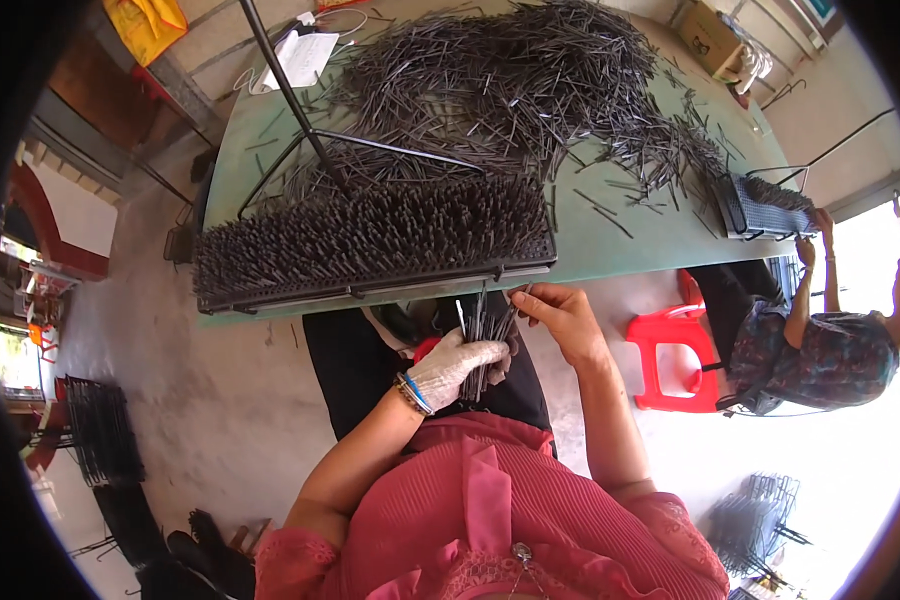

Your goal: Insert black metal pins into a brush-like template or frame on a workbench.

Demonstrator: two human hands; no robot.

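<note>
My left hand (462,362), in a pale glove with bracelets at the wrist, is closed around a bundle of thin dark rods (482,325) that stand roughly upright above my lap. Beside it, my bare right hand (566,318) pinches with thumb and forefinger at what looks like one thin dark rod at the bundle's upper right; its fingertips partly hide it. Just beyond both hands, at the table's near edge, sits a long dark rack (370,240) densely filled with upright rods. A metal frame (315,132) rises from this rack.
A big heap of loose rods (510,80) covers the back of the green table (610,235). At right, another person (815,350) works at a second rack (765,210), near a red stool (670,350). A white booklet (300,60) lies at the far left; a cardboard box (710,38) stands far right.
</note>
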